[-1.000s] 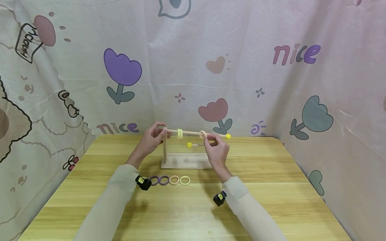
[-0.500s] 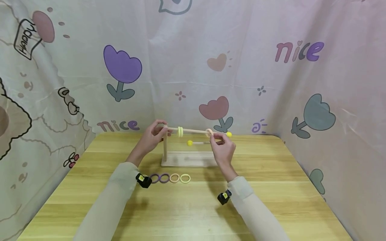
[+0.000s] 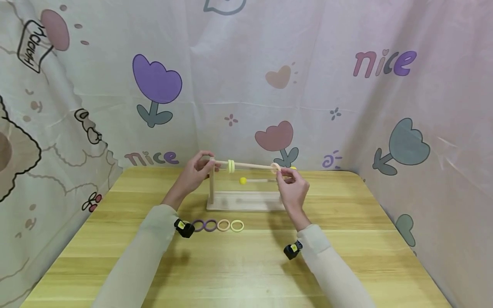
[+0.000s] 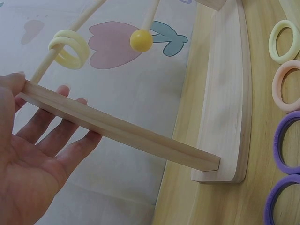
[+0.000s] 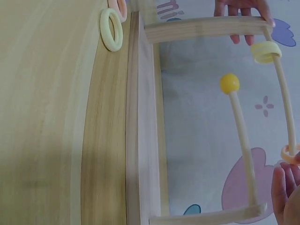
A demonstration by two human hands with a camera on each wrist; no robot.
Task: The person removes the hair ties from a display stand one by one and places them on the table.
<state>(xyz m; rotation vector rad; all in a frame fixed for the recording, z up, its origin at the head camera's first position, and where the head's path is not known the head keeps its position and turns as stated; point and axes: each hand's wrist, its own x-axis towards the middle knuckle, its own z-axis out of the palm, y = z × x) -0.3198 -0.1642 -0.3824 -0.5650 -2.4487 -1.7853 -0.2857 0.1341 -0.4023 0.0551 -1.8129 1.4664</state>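
A wooden stand [image 3: 246, 201] has an upright at each end and rods between them. My left hand [image 3: 192, 173] grips the top of the left upright [image 4: 117, 124], thumb near the top rod's end and fingers behind. Two pale yellow rings [image 3: 231, 166] hang together on the top rod [image 3: 250, 165]. Farther right, my right hand [image 3: 293, 188] pinches a peach ring [image 5: 289, 153] that sits around this rod. A yellow ball [image 3: 293, 168] shows just past my right fingers, mostly hidden. A lower rod ends in another yellow ball [image 5: 229, 83].
In front of the stand, a row of rings lies on the wooden table [image 3: 246, 265]: purple rings [image 3: 210, 225], a peach ring [image 3: 224, 225] and a pale yellow ring [image 3: 237, 226]. A printed cloth [image 3: 215, 77] hangs behind the table.
My right hand has moved right with the peach ring along the top rod, up close to the yellow ball. My left hand keeps its grip on the upright; the view has tilted slightly.
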